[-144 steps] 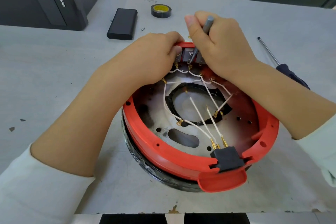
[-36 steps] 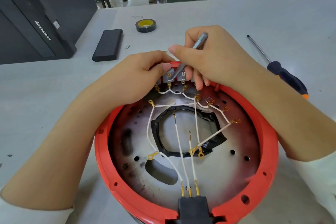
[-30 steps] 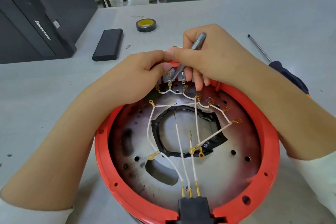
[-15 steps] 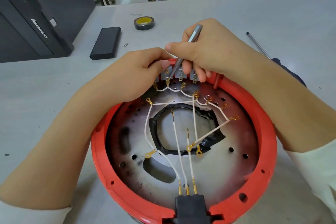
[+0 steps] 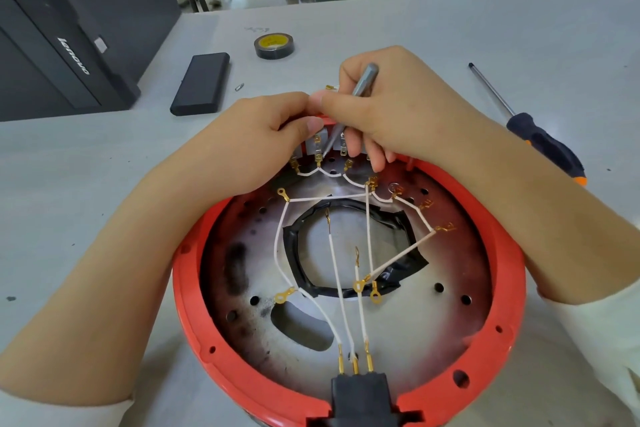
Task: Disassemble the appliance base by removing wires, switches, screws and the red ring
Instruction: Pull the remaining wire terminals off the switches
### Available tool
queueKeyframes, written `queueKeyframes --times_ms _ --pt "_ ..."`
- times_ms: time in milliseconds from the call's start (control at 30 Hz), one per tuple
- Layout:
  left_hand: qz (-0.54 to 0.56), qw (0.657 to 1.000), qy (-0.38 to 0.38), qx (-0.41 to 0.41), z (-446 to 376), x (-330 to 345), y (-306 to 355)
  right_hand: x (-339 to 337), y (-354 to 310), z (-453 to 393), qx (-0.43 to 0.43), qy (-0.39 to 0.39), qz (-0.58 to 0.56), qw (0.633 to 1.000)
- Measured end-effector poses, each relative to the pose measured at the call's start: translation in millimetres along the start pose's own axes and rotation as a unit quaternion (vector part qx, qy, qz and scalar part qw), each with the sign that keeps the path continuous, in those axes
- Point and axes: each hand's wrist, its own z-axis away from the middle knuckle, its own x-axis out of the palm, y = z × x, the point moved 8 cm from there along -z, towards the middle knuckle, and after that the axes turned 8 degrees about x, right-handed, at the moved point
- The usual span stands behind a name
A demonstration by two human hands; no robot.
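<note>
Freeing wire terminals at the far-rim switches [image 5: 323, 146]: left hand [image 5: 263, 142] pinching the switch block, right hand [image 5: 391, 107] gripping a metal tool [image 5: 349, 104]; next, probably levering one terminal loose

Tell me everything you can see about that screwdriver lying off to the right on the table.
The screwdriver lies flat on the grey table, beyond the person's right forearm and apart from the red ring. It has a thin, straight, shiny metal shaft pointing away from the person and to the left, and a thick dark handle with an orange end nearest the forearm. Its tip looks small and dark; its type cannot be told. Nothing touches it but the table, and no hand holds it.
</note>
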Motion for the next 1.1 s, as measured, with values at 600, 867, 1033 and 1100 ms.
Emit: queueKeyframes --times_ms 600,867,1033,1100 --pt "0.001 1.000 0.015 -0.009 -1 -2 0 -3 7 -14 0.000 -0.014 -0.040 0.999" --pt "-0.005 1.000 0.012 -0.008 0 -3 -1 -7 0 -1 -0.037 0.026 -0.035 0.998" --pt "0.004 1.000 0.006 -0.004 0 -3 0 -3 1 -5 -0.011 -0.015 -0.037 0.999" --pt "0.007 1.000 0.003 -0.001 0 -2 1 0 0 -8 -0.007 -0.034 -0.019 0.999"
